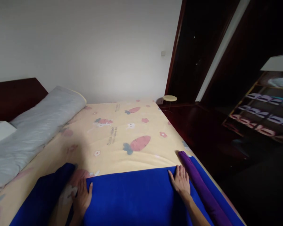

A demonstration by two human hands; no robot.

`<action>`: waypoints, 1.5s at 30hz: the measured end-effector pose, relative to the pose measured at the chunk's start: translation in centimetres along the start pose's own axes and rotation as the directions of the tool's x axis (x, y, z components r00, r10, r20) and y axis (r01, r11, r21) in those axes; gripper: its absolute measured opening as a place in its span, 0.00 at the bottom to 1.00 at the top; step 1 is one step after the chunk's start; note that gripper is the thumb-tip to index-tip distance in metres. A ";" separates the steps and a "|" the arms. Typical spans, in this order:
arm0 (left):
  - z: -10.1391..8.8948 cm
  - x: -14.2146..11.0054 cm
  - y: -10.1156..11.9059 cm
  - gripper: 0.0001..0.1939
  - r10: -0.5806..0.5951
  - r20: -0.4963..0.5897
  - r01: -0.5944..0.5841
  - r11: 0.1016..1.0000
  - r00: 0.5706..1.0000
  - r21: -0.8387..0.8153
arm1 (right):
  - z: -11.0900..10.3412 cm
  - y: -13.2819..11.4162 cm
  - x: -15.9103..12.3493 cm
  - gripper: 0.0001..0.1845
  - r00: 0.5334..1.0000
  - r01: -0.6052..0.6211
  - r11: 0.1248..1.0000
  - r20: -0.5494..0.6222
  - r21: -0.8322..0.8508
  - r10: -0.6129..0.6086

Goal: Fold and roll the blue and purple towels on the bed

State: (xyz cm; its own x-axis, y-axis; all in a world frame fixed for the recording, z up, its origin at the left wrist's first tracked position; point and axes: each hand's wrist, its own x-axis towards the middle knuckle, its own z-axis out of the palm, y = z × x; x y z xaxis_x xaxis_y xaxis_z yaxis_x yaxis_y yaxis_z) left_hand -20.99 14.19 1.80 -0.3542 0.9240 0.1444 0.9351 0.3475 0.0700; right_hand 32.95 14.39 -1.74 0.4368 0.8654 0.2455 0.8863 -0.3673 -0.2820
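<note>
A blue cloth (132,197) lies folded flat on the bed in front of me, its far edge straight. My left hand (82,196) rests at its left edge near the far corner, fingers stretched out. On the far right corner my right hand (181,180) lies flat, with fingers spread. A purple strip of cloth (200,185) runs lengthwise just right of that hand, with more blue cloth (212,177) beyond it. Left of my left hand lies a separate-looking dark blue piece (44,188); whether it joins the folded cloth cannot be seen.
The bed sheet (118,160) is cream with carrots and rabbits. A long grey pillow (44,122) lies at the left by the dark headboard (16,94). A stool (169,98) stands past the far right corner. A shoe rack (257,103) is at the right.
</note>
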 end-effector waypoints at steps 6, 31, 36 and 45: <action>0.9 -5.4 14.8 0.29 0.512 -0.036 -0.513 0.852 0.858 -0.106 | -0.4 -12.7 -5.5 0.30 0.763 0.581 0.765 0.140 0.278 -0.631; 2.0 0.3 -2.9 0.39 0.020 0.081 -0.024 0.999 0.997 0.048 | 0.7 3.3 0.3 0.44 0.982 0.142 0.988 0.135 -0.063 -0.132; 0.7 -1.7 1.6 0.34 0.093 -0.032 -0.092 0.995 0.995 0.036 | -0.3 -0.5 -1.5 0.45 0.969 0.240 0.971 0.050 0.008 -0.240; 2.4 -12.5 15.9 0.28 0.538 0.027 -0.527 0.834 0.843 -0.164 | 0.3 -11.7 -11.9 0.29 0.775 0.550 0.789 0.185 0.274 -0.604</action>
State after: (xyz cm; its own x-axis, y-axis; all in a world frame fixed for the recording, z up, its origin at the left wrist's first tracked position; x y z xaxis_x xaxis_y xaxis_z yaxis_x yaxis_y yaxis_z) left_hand -1.63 8.52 -1.27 0.2049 0.9697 0.1327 0.9641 -0.2234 0.1437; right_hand 17.35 8.51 -1.59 -0.2253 0.9558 0.1888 0.8974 0.2790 -0.3417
